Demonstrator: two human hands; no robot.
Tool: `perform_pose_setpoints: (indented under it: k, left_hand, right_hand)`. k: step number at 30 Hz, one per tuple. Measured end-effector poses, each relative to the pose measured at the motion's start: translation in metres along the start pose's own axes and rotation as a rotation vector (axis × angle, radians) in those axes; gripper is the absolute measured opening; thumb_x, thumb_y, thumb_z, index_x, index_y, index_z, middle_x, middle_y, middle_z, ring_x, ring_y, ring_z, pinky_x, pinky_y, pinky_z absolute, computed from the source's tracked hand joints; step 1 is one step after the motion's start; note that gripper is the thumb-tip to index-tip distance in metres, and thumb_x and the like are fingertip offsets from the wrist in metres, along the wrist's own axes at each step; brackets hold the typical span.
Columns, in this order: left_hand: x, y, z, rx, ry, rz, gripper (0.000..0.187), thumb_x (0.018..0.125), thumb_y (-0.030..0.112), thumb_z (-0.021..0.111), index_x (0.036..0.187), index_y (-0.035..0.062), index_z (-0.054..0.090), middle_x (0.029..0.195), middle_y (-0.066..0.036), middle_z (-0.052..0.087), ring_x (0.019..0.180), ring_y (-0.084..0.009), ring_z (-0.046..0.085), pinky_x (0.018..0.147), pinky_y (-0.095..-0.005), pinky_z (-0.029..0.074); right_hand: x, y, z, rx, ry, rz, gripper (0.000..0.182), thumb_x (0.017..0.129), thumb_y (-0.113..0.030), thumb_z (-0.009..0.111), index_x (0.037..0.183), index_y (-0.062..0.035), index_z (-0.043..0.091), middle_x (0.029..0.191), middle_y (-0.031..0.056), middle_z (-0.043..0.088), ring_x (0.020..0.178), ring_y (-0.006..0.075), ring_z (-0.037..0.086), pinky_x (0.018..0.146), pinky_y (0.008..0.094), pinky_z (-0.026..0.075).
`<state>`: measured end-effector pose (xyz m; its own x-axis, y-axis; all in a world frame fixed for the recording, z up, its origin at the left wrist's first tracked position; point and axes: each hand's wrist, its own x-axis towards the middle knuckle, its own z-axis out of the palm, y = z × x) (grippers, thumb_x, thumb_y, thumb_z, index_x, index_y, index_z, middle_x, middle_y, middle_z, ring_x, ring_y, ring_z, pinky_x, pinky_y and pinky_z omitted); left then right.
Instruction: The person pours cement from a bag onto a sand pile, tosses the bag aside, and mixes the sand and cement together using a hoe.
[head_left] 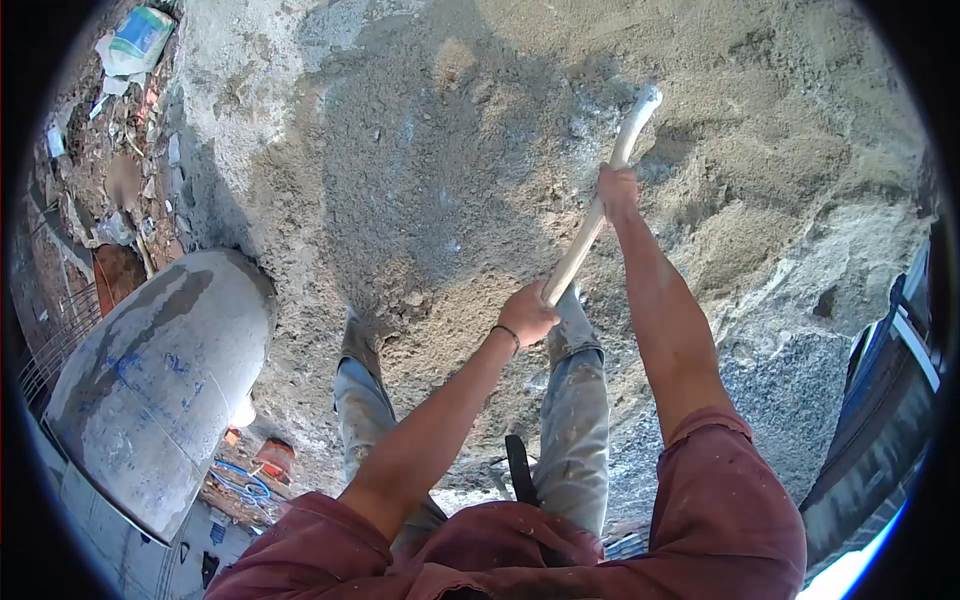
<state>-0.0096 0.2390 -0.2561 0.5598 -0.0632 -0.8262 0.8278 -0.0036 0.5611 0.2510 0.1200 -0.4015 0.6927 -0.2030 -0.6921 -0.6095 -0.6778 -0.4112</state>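
A long pale wooden tool handle (pixel 576 255) slants up and to the right in front of my legs. My left hand (pixel 529 312), with a dark band at the wrist, is wrapped round its lower end near my knee. Farther up, my right hand (pixel 618 190) grips the same handle with closed fingers. Beyond that hand the handle bends slightly and ends in a whitish tip (pixel 649 97) over the sandy ground; no tool head shows. Loose grey-brown sand or mortar mix (pixel 430 170) spreads beneath the handle and around my feet.
A large rounded grey concrete piece (pixel 170 370) stands at the left. Behind it lie rubble and a torn bag (pixel 138 42). Blue tubing (pixel 243 484) is near an orange-red object (pixel 275 458). Dark gravel (pixel 775 400) is heaped at the right, beside a dark structure (pixel 870 440).
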Motion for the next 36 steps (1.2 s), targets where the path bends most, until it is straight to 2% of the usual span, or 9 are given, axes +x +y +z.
perform_pose_setpoints:
  k: [3, 5, 14, 21, 26, 28, 31, 34, 36]
  left_hand:
    - [-0.11, -0.012, -0.005, -0.082, -0.016, -0.072, 0.045, 0.077, 0.015, 0.073, 0.121, 0.0048, 0.066, 0.087, -0.02, 0.071, 0.077, -0.0328, 0.071, 0.073, -0.0421, 0.055]
    - [-0.183, -0.041, -0.011, -0.028, 0.05, -0.029, 0.042, 0.076, 0.015, 0.073, 0.116, 0.0042, 0.066, 0.081, -0.021, 0.069, 0.074, -0.0336, 0.07, 0.071, -0.043, 0.054]
    - [-0.444, -0.101, -0.113, 0.311, 0.113, -0.097, 0.029, 0.076, 0.018, 0.073, 0.104, 0.0114, 0.071, 0.079, -0.022, 0.069, 0.075, -0.042, 0.069, 0.067, -0.0473, 0.053]
    - [-0.331, -0.066, -0.046, 0.106, 0.046, 0.155, 0.035, 0.076, 0.016, 0.072, 0.11, 0.0084, 0.063, 0.081, -0.023, 0.068, 0.08, -0.0456, 0.067, 0.072, -0.0523, 0.053]
    - [-0.267, -0.083, 0.0, -0.038, 0.05, 0.161, 0.042, 0.077, 0.017, 0.073, 0.116, 0.0026, 0.065, 0.085, -0.021, 0.068, 0.075, -0.0361, 0.066, 0.072, -0.043, 0.052]
    - [-0.287, -0.115, -0.003, -0.133, 0.063, 0.069, 0.043, 0.076, 0.017, 0.073, 0.116, 0.0015, 0.065, 0.082, -0.017, 0.067, 0.072, -0.0269, 0.063, 0.071, -0.04, 0.052]
    - [-0.341, -0.152, -0.048, 0.055, 0.052, -0.084, 0.037, 0.078, 0.016, 0.073, 0.11, 0.0001, 0.066, 0.079, -0.012, 0.065, 0.072, -0.0193, 0.061, 0.07, -0.0374, 0.051]
    - [-0.393, -0.142, -0.095, 0.121, -0.022, -0.158, 0.038, 0.076, 0.016, 0.074, 0.11, -0.0012, 0.068, 0.08, -0.017, 0.067, 0.072, -0.0254, 0.063, 0.071, -0.0382, 0.052]
    - [-0.42, -0.126, -0.114, 0.127, -0.064, -0.19, 0.034, 0.076, 0.015, 0.075, 0.105, -0.001, 0.069, 0.076, -0.018, 0.066, 0.069, -0.0238, 0.063, 0.068, -0.0371, 0.052]
  right_hand:
    - [-0.146, -0.024, -0.019, 0.163, -0.035, 0.044, 0.05, 0.095, -0.029, 0.063, 0.12, 0.0125, 0.05, 0.087, 0.0233, 0.066, 0.061, 0.0294, 0.068, 0.055, 0.0435, 0.057]
    - [-0.228, -0.015, -0.012, 0.222, 0.035, 0.008, 0.036, 0.1, -0.025, 0.064, 0.107, 0.0072, 0.05, 0.07, 0.0111, 0.055, 0.047, 0.021, 0.057, 0.042, 0.0376, 0.049]
    - [-0.499, 0.028, 0.032, 0.595, -0.23, 0.22, 0.034, 0.099, -0.011, 0.062, 0.112, 0.0064, 0.036, 0.087, 0.0182, 0.056, 0.05, 0.0266, 0.064, 0.041, 0.0399, 0.054]
    - [-0.424, -0.052, -0.059, 0.384, 0.001, -0.013, 0.025, 0.1, -0.016, 0.062, 0.107, 0.0, 0.045, 0.078, 0.0102, 0.054, 0.055, 0.0232, 0.061, 0.042, 0.0375, 0.05]
    - [-0.332, -0.02, -0.044, 0.114, 0.055, -0.071, 0.042, 0.094, -0.022, 0.065, 0.113, 0.0089, 0.044, 0.083, 0.0212, 0.063, 0.053, 0.0277, 0.064, 0.046, 0.0432, 0.054]
    - [-0.318, 0.055, 0.01, 0.087, -0.054, -0.005, 0.047, 0.091, -0.023, 0.066, 0.116, 0.0116, 0.046, 0.087, 0.0272, 0.066, 0.061, 0.0338, 0.068, 0.053, 0.0461, 0.056]
    - [-0.378, 0.097, 0.082, -0.153, -0.069, 0.126, 0.055, 0.089, -0.03, 0.063, 0.121, 0.0119, 0.049, 0.107, 0.0364, 0.067, 0.094, 0.0431, 0.072, 0.086, 0.0491, 0.058]
    - [-0.436, 0.093, 0.092, 0.175, -0.167, 0.358, 0.057, 0.09, -0.029, 0.063, 0.124, 0.0136, 0.048, 0.108, 0.0345, 0.067, 0.094, 0.0435, 0.072, 0.078, 0.0488, 0.06]
    - [-0.456, 0.11, 0.095, 0.257, -0.13, 0.311, 0.042, 0.094, -0.016, 0.067, 0.115, 0.0112, 0.042, 0.08, 0.0192, 0.062, 0.057, 0.0304, 0.068, 0.045, 0.0441, 0.055]
